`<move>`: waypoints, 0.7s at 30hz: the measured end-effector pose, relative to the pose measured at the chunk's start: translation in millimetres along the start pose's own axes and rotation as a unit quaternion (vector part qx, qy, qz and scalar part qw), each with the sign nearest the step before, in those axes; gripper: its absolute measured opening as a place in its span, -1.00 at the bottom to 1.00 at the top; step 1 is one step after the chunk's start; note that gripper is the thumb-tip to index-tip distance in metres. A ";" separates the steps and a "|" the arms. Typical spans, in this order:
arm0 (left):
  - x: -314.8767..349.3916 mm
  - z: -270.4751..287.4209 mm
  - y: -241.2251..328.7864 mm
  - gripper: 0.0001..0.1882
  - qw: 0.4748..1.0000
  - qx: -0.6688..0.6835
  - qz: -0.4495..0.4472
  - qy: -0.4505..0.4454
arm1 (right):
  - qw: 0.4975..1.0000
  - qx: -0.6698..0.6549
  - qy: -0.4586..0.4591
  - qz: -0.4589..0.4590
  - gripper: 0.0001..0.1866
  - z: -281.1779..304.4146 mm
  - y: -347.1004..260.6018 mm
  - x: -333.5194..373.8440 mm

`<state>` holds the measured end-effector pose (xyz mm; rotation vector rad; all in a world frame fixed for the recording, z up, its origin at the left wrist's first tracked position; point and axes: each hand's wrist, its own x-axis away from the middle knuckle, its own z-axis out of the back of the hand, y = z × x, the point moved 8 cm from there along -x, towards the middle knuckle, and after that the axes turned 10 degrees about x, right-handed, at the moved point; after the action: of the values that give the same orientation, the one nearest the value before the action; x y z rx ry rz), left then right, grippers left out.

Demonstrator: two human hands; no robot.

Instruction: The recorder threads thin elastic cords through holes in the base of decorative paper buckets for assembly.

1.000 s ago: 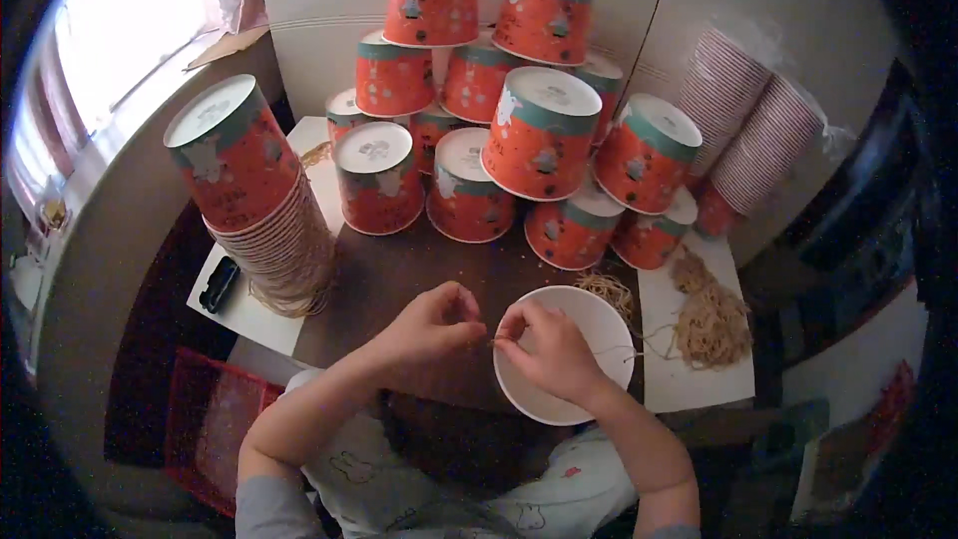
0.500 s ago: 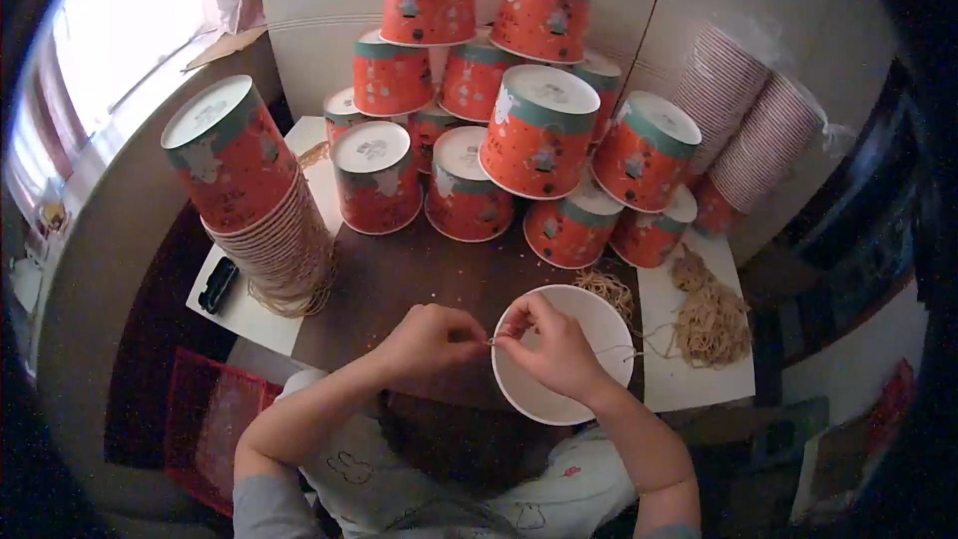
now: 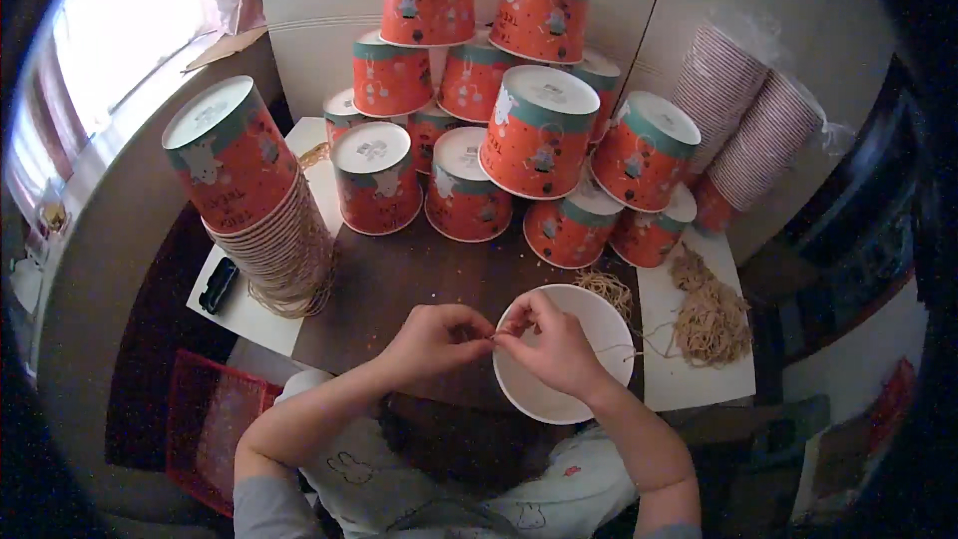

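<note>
My left hand [image 3: 437, 341] and my right hand [image 3: 549, 344] meet fingertip to fingertip, both pinched on the end of a thin tan cord [image 3: 617, 347]. The exact spot they grip is too small to make out. From my right hand the cord trails rightward over the rim of a white paper bucket [image 3: 539, 401], whose open mouth faces up under that hand. Beyond the rim lies a heap of tan cords [image 3: 711, 324], with a smaller bundle of cords [image 3: 605, 289] behind the bucket.
Upturned orange buckets with green bands [image 3: 539, 145] are piled up across the back of the table. At left stands a tall nested stack of buckets [image 3: 264, 230], beside a black object [image 3: 218, 284]. Plastic-wrapped bucket stacks [image 3: 763, 140] lean at back right. A red crate [image 3: 215, 429] sits lower left.
My left hand's fingers have shifted slightly and curl more openly, their tips still against those of my right hand. The bucket and cords stay practically where they were.
</note>
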<state>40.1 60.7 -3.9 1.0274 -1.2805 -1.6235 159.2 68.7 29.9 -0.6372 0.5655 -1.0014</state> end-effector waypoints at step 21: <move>5.4 -11.2 -14.7 -0.83 0.966 0.181 0.177 -0.054 | 1.000 0.002 0.001 0.013 -0.79 1.9 -2.2 0.0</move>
<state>47.2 54.3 -20.7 0.8639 -1.7673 -1.2129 159.3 68.3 32.8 -0.6235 0.5715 -0.9775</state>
